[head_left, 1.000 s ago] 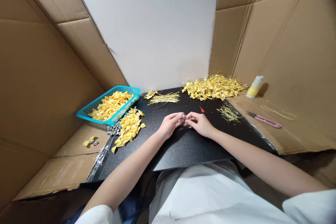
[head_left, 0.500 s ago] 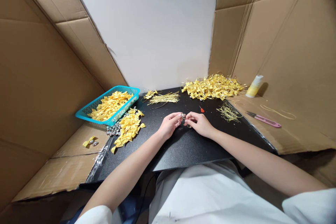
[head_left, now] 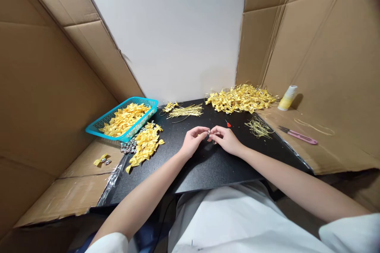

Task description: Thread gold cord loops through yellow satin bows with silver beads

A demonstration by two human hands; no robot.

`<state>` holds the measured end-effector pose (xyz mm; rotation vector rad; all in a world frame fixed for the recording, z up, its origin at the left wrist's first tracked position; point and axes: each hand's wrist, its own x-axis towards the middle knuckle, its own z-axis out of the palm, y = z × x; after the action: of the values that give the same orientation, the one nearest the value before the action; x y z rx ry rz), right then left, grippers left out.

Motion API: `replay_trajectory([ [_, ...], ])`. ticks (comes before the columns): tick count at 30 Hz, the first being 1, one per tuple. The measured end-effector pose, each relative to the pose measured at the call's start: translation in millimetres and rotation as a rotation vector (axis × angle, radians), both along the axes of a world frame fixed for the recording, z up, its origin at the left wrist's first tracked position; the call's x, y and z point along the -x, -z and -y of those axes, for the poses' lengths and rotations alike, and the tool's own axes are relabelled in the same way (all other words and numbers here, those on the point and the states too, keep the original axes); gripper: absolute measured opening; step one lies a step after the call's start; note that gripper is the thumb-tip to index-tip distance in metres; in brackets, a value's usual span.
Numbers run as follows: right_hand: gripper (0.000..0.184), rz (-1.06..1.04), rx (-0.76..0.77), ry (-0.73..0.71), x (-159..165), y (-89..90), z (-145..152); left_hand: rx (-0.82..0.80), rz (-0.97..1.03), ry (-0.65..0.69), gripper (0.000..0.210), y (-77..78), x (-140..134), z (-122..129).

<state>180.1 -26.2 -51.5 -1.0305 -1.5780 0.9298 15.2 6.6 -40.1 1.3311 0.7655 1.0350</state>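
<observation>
My left hand [head_left: 193, 140] and my right hand [head_left: 227, 140] meet over the middle of the black tabletop, fingertips almost touching. Between them shows a small silver bell [head_left: 209, 131], pinched by my left thumb and forefinger. A short loop of thin gold cord [head_left: 214, 142] peeks out under my right fingers, which are closed on it; most of it is hidden. To the left lies a pile of yellow ribbon bows [head_left: 147, 142] beside loose silver bells [head_left: 128, 147]. A red needle threader [head_left: 228, 124] rests just beyond my right hand.
A blue basket [head_left: 124, 138] of yellow bows stands at the left. Cut gold cords [head_left: 187, 111] and a heap of bows with cords [head_left: 242, 99] lie behind. On the right are cord scraps [head_left: 259, 127], pink thread snips [head_left: 299, 136] and a thread spool [head_left: 287, 98]. Cardboard walls [head_left: 326, 67] flank the table.
My left fingers have shifted slightly right and re-gripped around the silver bell, closer to my right fingertips. My right hand has barely moved.
</observation>
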Motion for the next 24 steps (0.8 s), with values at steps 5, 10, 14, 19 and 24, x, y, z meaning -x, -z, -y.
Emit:
replay_trajectory([
  [5,0.023,-0.001,0.013,-0.010,0.9,0.7,-1.0,-0.355,-0.189,-0.062,0.019,-4.8,3.3,2.1],
  [10,0.024,0.003,0.014,-0.020,0.6,1.8,-0.9,-0.512,-0.253,-0.088,0.019,-5.6,5.2,1.7],
  [14,0.021,0.020,0.011,-0.037,-0.1,0.5,0.3,-0.512,-0.247,-0.047,0.019,-5.0,6.0,-0.5],
  [19,0.019,0.015,0.026,-0.037,-0.1,0.2,-0.3,-0.432,-0.212,-0.006,0.018,-4.2,8.0,-3.1],
  [24,0.019,-0.055,0.039,-0.045,-0.6,2.8,-2.6,-0.276,-0.117,0.016,0.018,-1.9,9.3,-5.6],
])
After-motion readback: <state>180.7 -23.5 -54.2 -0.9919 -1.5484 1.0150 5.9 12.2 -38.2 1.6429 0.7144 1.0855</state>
